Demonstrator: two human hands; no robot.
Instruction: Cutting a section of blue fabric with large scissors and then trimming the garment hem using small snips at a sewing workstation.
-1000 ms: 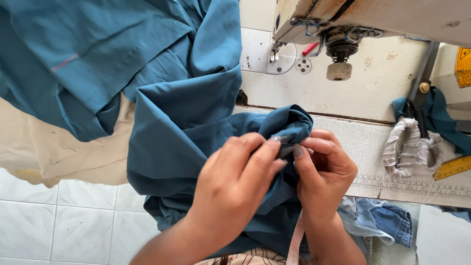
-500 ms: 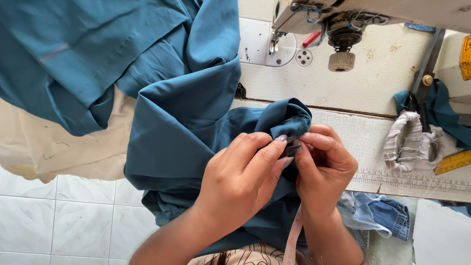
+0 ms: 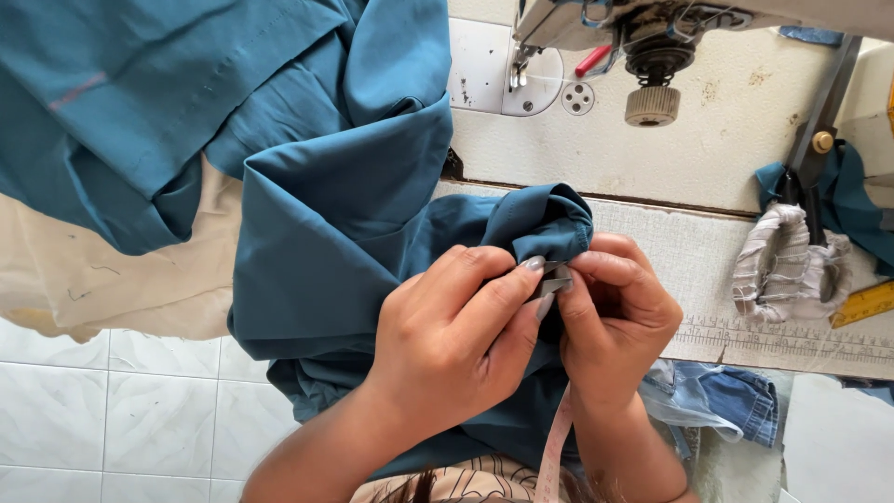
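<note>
A large teal fabric piece (image 3: 326, 214) drapes from the upper left down over my lap. My left hand (image 3: 456, 335) and my right hand (image 3: 615, 307) meet at a bunched fold of it (image 3: 549, 219) by the sewing table's front edge. Both hands pinch a small grey label-like piece (image 3: 554, 278) between thumbs and fingertips, pressed against the fold. A pink measuring tape (image 3: 557, 447) hangs down between my forearms.
A sewing machine (image 3: 643, 37) with its handwheel knob (image 3: 650, 104) stands at the top on a cream table (image 3: 745, 140). A ruler strip (image 3: 782, 340) runs along the table edge. Wrapped scissors (image 3: 792, 261) lie at right; denim scraps (image 3: 726, 401) hang below. Beige cloth (image 3: 121, 279) and white floor tiles (image 3: 121, 410) are at left.
My hands have stayed together on the fold, the fingertips closing tighter on the small grey piece. The view has shifted slightly downward and closer.
</note>
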